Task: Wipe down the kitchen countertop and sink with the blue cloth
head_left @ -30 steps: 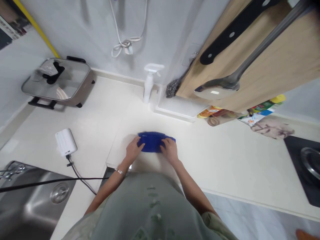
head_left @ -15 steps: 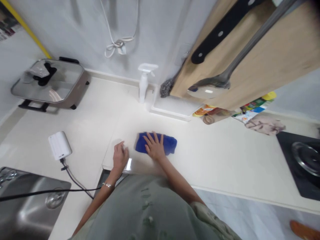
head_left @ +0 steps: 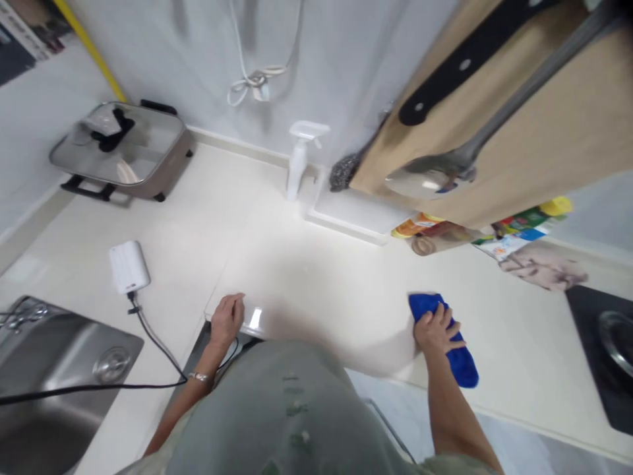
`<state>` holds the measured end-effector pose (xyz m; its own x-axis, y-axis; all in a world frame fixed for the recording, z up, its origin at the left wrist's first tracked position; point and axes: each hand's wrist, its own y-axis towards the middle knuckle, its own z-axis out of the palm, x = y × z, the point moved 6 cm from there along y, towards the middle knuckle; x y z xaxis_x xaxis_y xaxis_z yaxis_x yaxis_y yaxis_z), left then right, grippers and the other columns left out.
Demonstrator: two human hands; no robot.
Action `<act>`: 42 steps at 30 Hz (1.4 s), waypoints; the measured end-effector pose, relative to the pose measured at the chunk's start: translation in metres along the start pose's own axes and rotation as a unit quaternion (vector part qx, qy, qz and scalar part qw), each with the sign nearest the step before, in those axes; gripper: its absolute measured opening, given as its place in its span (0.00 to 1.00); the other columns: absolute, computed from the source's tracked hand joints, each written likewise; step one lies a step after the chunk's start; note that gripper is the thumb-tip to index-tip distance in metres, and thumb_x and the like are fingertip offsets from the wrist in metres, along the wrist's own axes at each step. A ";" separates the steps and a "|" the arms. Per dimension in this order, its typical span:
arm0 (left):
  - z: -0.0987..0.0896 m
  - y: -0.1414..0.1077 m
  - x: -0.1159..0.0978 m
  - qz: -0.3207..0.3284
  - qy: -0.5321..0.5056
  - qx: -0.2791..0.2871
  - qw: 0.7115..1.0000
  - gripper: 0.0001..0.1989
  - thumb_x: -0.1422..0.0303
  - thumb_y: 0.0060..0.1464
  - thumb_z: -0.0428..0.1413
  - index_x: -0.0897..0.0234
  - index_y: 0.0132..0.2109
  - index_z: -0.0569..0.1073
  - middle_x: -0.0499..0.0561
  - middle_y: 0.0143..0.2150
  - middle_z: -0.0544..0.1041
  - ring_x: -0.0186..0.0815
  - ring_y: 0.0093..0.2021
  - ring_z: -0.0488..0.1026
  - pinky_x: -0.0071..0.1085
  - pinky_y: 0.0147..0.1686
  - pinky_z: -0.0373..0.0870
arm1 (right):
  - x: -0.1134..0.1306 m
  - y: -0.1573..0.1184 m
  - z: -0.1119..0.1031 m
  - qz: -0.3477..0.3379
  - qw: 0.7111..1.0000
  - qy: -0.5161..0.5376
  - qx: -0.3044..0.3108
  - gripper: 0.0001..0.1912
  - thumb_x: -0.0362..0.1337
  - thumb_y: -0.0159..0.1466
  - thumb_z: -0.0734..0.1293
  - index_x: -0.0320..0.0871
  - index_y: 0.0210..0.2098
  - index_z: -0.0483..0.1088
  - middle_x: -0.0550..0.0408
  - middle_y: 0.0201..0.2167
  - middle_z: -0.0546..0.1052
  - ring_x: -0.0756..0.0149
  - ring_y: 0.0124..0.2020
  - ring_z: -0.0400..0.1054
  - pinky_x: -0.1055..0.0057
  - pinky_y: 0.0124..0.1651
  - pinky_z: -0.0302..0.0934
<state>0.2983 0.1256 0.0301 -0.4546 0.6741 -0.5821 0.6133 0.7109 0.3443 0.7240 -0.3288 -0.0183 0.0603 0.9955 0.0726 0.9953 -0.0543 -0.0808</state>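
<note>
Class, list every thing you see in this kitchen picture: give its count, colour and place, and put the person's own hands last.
cloth: one, blue, counter front right, under right hand
counter: one, cream, across the middle
spray bottle: one, white, by back wall
electric pan: one, glass-lidded, back left
adapter: one, white, counter left
sink: one, steel, lower left
stove: one, black, right edge
left hand: resting on counter's front edge
right hand: pressing on cloth
</note>
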 end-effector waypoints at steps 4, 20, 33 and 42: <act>-0.020 -0.010 0.013 -0.037 0.027 -0.042 0.998 0.13 0.69 0.68 0.50 0.64 0.49 0.78 0.55 0.43 0.82 0.37 0.43 0.78 0.34 0.47 0.75 | 0.080 -0.020 0.001 -0.058 0.998 -0.003 -0.013 0.33 0.46 0.75 0.44 0.49 0.77 0.44 0.43 0.76 0.51 0.37 0.76 0.40 0.21 0.65 0.41; -0.056 -0.028 0.062 -0.110 0.094 -0.080 0.986 0.12 0.68 0.66 0.51 0.59 0.49 0.79 0.53 0.41 0.83 0.40 0.41 0.80 0.37 0.46 0.78 | 0.461 -0.297 0.018 -0.748 0.654 -0.003 0.112 0.32 0.43 0.72 0.58 0.48 0.75 0.54 0.53 0.77 0.49 0.41 0.77 0.32 0.30 0.73 0.28; -0.050 -0.017 0.062 -0.085 0.111 -0.048 0.989 0.10 0.72 0.64 0.55 0.56 0.50 0.76 0.49 0.43 0.84 0.37 0.40 0.82 0.32 0.43 0.76 | 0.688 -0.192 0.032 -0.727 0.684 -0.008 0.065 0.30 0.42 0.74 0.55 0.52 0.74 0.54 0.59 0.77 0.52 0.49 0.76 0.39 0.38 0.75 0.32; -0.049 -0.020 0.062 -0.151 0.080 0.011 0.985 0.11 0.72 0.65 0.51 0.54 0.48 0.76 0.52 0.41 0.84 0.39 0.39 0.82 0.35 0.40 0.79 | 0.796 -0.145 0.057 -0.585 0.810 0.016 0.030 0.35 0.43 0.77 0.38 0.27 0.74 0.47 0.31 0.76 0.38 0.33 0.75 0.33 0.25 0.66 0.31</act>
<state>0.2265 0.1626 0.0234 -0.7133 0.4568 -0.5314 0.4477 0.8805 0.1560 0.6236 0.4757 -0.0058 -0.9191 0.3604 0.1590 0.3671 0.9301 0.0136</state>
